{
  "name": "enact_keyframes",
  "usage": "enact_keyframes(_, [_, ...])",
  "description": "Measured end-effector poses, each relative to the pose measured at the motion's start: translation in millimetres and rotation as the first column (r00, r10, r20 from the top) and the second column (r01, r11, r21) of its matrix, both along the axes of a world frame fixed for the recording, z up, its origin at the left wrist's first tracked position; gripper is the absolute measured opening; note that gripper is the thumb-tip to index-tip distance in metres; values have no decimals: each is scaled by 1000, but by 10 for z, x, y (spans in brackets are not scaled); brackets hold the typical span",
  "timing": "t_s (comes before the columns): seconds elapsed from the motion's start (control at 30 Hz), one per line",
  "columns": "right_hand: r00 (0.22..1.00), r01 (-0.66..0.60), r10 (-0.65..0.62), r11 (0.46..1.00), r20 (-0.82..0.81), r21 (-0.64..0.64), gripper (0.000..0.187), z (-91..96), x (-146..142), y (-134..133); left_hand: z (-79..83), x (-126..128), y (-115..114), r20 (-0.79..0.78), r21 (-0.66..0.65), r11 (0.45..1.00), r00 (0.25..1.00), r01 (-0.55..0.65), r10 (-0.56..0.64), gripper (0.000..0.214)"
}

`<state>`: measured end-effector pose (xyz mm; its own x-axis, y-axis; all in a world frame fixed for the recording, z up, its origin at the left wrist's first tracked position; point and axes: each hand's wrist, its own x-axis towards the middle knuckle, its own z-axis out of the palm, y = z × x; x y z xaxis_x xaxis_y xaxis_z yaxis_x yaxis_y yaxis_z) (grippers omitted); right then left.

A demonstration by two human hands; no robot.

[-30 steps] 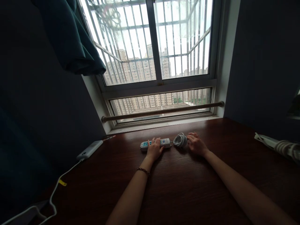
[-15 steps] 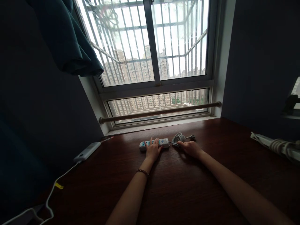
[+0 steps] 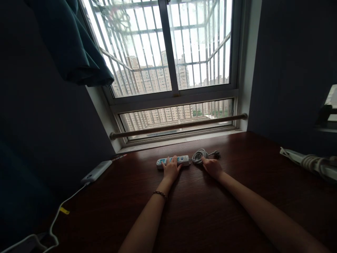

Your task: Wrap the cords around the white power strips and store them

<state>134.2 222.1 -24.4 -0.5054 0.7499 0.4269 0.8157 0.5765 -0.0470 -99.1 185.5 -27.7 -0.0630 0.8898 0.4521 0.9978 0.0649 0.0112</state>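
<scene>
A white power strip (image 3: 185,160) with blue sockets lies on the dark brown wooden surface below the window. My left hand (image 3: 171,170) rests over its middle, fingers across the top and thumb along the near edge. From the strip's right end runs a grey power cord (image 3: 199,155), wound in a loose coil. My right hand (image 3: 212,168) pinches the near right side of this coil, its fingertips partly hidden. Just beyond that hand, the cord's dark plug (image 3: 216,154) lies on the wood.
At the left lies a white box-shaped device (image 3: 98,172) with a white cable (image 3: 58,215) and yellow tag. A long white object wrapped in cord (image 3: 312,162) lies at the right. A rail (image 3: 179,126) crosses the window; a blue curtain (image 3: 79,52) hangs upper left.
My right hand has shifted slightly at the coil's near right edge. The left hand stays on the power strip, its fingers a little closer together. The view has moved slightly.
</scene>
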Motion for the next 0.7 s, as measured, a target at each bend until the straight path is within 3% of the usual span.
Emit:
enact_keyframes(0.17, [989,-114,113,993,-96,-5,36,-18,13,34,-3,7,-3,-8,8,1000,1000,-9,9,53])
enact_keyframes(0.37, [973,-187,184,982,-143,-8,50,-46,19,5,88,7,-59,-16,113,992,998,-52,54,55])
enact_keyframes(0.7, [981,-123,122,992,-151,5,49,2,14,-57,110,9,-67,4,61,989,991,132,-132,48])
